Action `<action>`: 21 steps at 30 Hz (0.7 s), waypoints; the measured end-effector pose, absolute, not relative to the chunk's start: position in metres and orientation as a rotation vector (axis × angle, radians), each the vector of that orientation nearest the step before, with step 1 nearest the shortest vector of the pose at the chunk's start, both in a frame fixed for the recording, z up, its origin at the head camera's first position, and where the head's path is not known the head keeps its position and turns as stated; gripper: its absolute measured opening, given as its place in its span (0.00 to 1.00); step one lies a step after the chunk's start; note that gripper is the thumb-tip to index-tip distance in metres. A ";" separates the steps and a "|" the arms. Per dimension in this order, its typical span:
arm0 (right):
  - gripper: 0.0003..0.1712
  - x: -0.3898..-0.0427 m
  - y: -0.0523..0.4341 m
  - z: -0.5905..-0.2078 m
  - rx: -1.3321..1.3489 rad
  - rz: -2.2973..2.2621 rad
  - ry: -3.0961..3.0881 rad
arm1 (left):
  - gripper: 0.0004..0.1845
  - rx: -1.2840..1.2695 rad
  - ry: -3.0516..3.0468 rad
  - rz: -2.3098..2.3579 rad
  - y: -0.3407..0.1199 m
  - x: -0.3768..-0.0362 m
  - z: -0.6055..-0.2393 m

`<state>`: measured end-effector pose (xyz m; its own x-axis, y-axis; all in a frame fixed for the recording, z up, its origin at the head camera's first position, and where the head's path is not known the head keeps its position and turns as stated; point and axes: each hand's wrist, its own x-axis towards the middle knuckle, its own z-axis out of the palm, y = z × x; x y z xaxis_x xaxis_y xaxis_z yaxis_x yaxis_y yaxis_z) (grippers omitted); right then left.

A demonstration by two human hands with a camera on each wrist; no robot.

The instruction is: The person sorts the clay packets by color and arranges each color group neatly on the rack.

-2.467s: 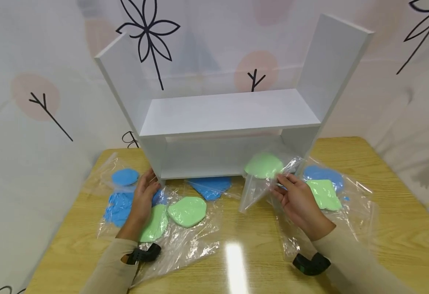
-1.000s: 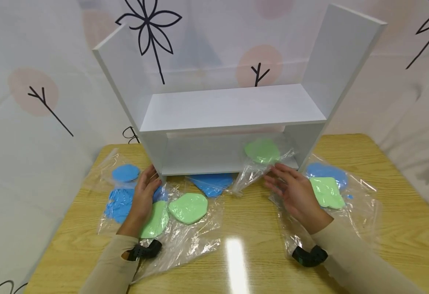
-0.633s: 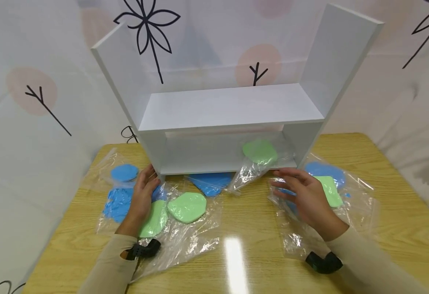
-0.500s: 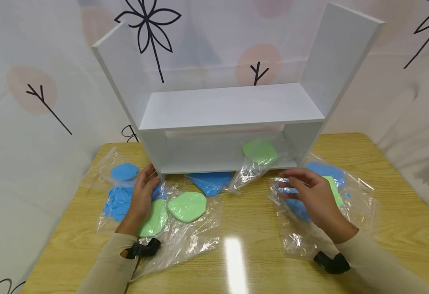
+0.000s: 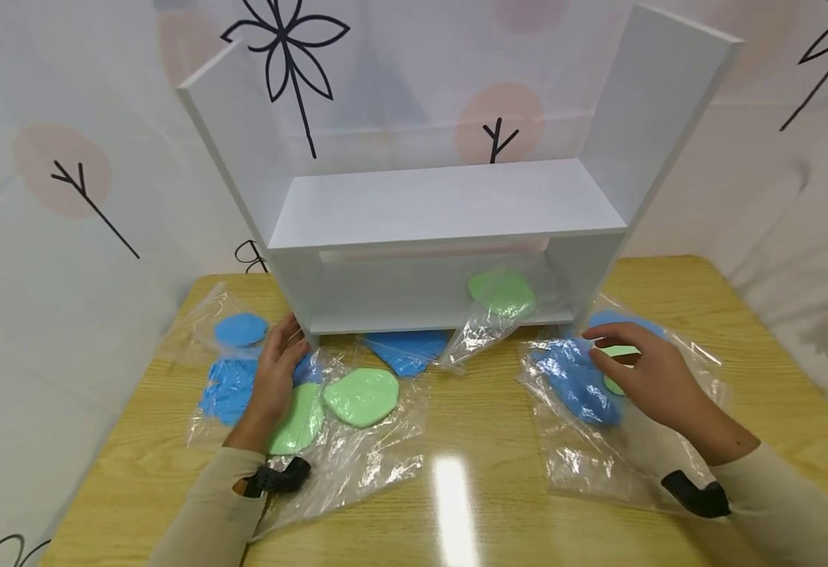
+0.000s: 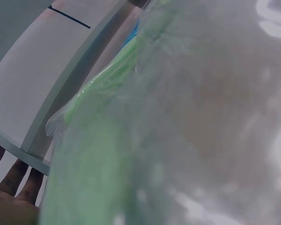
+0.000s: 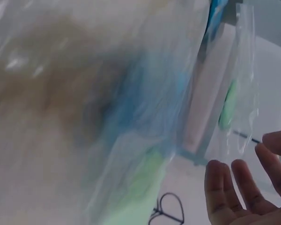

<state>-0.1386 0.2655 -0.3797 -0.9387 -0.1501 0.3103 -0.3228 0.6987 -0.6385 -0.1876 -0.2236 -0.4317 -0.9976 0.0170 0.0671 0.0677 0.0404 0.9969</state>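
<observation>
Wooden table [image 5: 484,441] fronts a flowered backdrop [image 5: 399,94], left hand [image 5: 275,374] gripping the white shelf [image 5: 449,205], right hand [image 5: 658,382] with fingers apart.

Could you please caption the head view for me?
Left hand at a white shelf bearing a bagged green slab, right hand free.

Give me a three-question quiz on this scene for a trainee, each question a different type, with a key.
1. Multiple choice. What colour is the slab in the bag on the lower shelf?
A) blue
B) green
C) pink

2. True or false: the left hand is lifting that bag.

3. Short answer. Which hand is over the bags to the right of the shelf unit?

Key
1. B, green.
2. False; the left hand is at the shelf unit's lower left corner.
3. The right hand.
</observation>
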 end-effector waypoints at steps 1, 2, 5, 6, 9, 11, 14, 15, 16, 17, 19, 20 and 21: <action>0.15 -0.139 0.269 -0.380 0.397 1.030 -2.679 | 0.29 -0.094 -2.237 -2.149 -0.224 -0.188 -0.432; 0.16 -0.139 0.273 -0.381 0.420 0.985 -2.688 | 0.29 -0.099 -2.237 -2.147 -0.223 -0.187 -0.432; 0.19 -0.139 0.283 -0.382 0.470 0.850 -2.735 | 0.29 -0.105 -2.236 -2.143 -0.223 -0.187 -0.432; 0.20 -0.139 0.286 -0.382 0.480 0.813 -2.751 | 0.29 -0.105 -2.236 -2.142 -0.223 -0.187 -0.432; 0.22 -0.139 0.293 -0.384 0.499 0.741 -2.784 | 0.29 -0.094 -2.244 -2.144 -0.223 -0.187 -0.432; 0.24 -0.139 0.297 -0.385 0.496 0.727 -2.808 | 0.29 -0.081 -2.246 -2.146 -0.223 -0.186 -0.432; 0.27 -0.139 0.302 -0.387 0.492 0.695 -2.849 | 0.29 -0.074 -2.251 -2.141 -0.224 -0.186 -0.431; 0.28 -0.139 0.303 -0.388 0.492 0.679 -2.867 | 0.29 -0.071 -2.254 -2.141 -0.224 -0.186 -0.431; 0.29 -0.140 0.305 -0.389 0.490 0.670 -2.884 | 0.29 -0.073 -2.256 -2.139 -0.224 -0.186 -0.431; 0.30 -0.140 0.307 -0.389 0.492 0.653 -2.896 | 0.29 -0.077 -2.262 -2.134 -0.224 -0.186 -0.431; 0.34 -0.141 0.311 -0.390 0.492 0.627 -2.929 | 0.28 -0.079 -2.258 -2.143 -0.224 -0.186 -0.430; 0.35 -0.142 0.313 -0.391 0.491 0.623 -2.946 | 0.28 -0.078 -2.258 -2.144 -0.223 -0.186 -0.430; 0.37 -0.143 0.315 -0.391 0.488 0.628 -2.969 | 0.28 -0.077 -2.259 -2.144 -0.223 -0.186 -0.430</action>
<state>-0.1426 0.3145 -0.3910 -0.9472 -0.2927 0.1307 -0.3206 0.8660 -0.3837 -0.1865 -0.2234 -0.4302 -0.9984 0.0178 0.0535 0.0543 0.0517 0.9972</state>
